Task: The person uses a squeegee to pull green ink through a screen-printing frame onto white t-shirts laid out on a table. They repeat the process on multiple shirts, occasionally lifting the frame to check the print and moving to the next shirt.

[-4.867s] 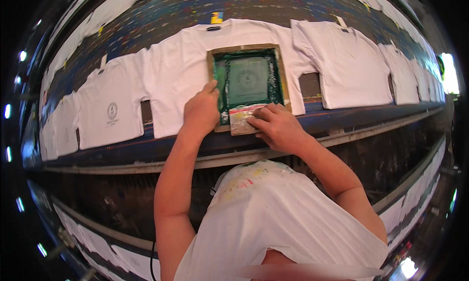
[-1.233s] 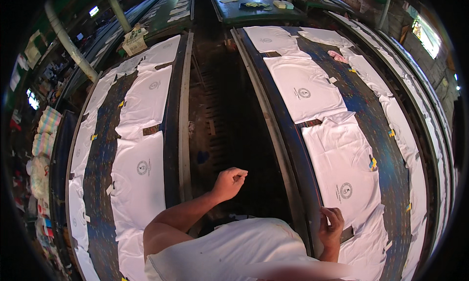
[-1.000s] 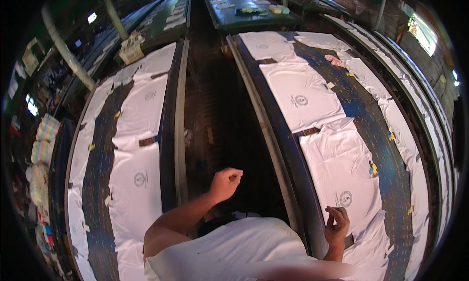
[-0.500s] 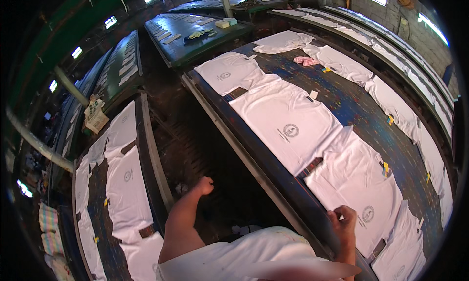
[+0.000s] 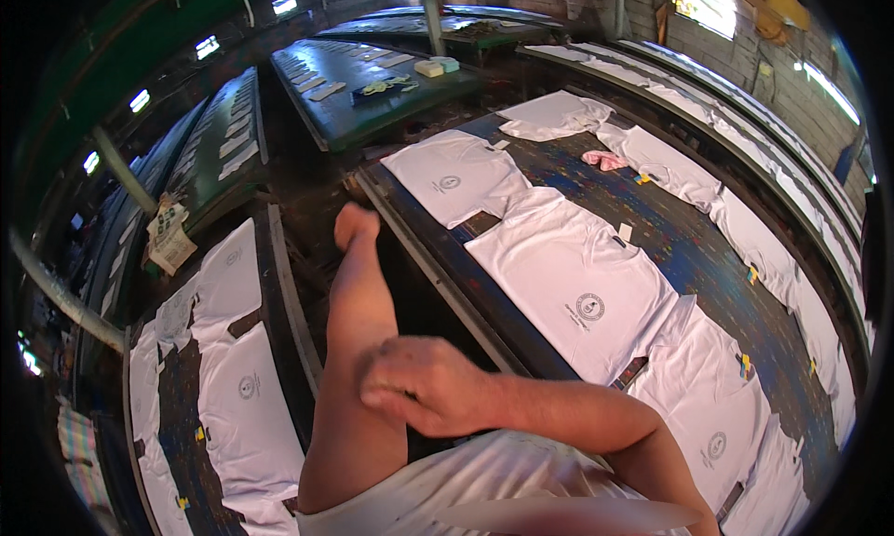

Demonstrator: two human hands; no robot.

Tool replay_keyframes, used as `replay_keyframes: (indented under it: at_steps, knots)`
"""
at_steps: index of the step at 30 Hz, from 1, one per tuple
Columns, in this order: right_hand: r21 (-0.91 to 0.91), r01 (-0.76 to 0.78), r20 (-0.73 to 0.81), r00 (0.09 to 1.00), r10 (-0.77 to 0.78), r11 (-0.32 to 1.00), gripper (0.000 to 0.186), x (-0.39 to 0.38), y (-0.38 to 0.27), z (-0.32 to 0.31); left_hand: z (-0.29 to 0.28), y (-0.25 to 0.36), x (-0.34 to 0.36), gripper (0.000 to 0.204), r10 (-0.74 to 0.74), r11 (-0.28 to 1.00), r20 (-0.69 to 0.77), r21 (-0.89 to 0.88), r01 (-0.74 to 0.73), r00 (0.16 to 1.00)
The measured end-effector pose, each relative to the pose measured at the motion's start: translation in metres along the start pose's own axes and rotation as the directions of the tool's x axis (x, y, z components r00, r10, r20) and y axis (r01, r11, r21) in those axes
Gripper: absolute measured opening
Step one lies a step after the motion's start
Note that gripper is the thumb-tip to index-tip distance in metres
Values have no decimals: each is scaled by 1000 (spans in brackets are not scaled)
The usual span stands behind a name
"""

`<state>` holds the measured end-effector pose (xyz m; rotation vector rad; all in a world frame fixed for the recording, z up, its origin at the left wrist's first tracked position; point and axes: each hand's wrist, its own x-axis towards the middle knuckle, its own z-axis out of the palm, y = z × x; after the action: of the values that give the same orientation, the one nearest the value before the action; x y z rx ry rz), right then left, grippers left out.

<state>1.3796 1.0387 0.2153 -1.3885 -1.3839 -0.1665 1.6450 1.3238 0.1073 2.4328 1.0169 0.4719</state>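
My left arm reaches forward over the dark aisle, and my left hand [image 5: 357, 227] is closed in a loose fist with nothing visible in it. Across that forearm lies my right hand [image 5: 424, 387], its fingers curled in and no object showing; whether it touches the forearm or hovers over it I cannot tell. Nearest on the right is a white T-shirt [image 5: 582, 275] with a round dark print, spread flat on a long printing table [image 5: 670, 247]. Another white T-shirt [image 5: 247, 387] lies on the table to the left.
Table edges [image 5: 438, 271] flank the narrow aisle. A pink cloth [image 5: 605, 161] and small yellow-blue tags lie among the shirts. Ahead stands a green-topped table [image 5: 345, 89] with pale blocks [image 5: 429, 68]. A slanted metal pole [image 5: 70, 294] and printed paper [image 5: 170, 238] are at the left.
My right hand has left the shirt edge at the right and come across to my left forearm. The left hand has moved farther forward, and the view has shifted slightly.
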Motion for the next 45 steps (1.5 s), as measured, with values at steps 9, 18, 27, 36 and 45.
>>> replay_keyframes:
  at_steps: [9,18,27,36,45]
  knots:
    - [-483,-133,-256,967,5,866,19,52,73,-53,0,162,-2,34,388,920,53,37,-390,920]
    - [-508,85,19,996,-88,857,24,105,172,-32,110,197,124,31,443,891,209,6,-454,872]
    - [-552,-176,-113,984,136,815,31,171,260,-65,172,246,186,24,622,754,297,22,-657,724]
    - [-686,-286,-253,956,150,669,43,176,279,-106,169,279,171,22,790,540,292,83,-838,538]
    - [-591,-226,-186,972,142,774,44,191,334,-96,203,300,214,24,852,457,285,3,-889,439]
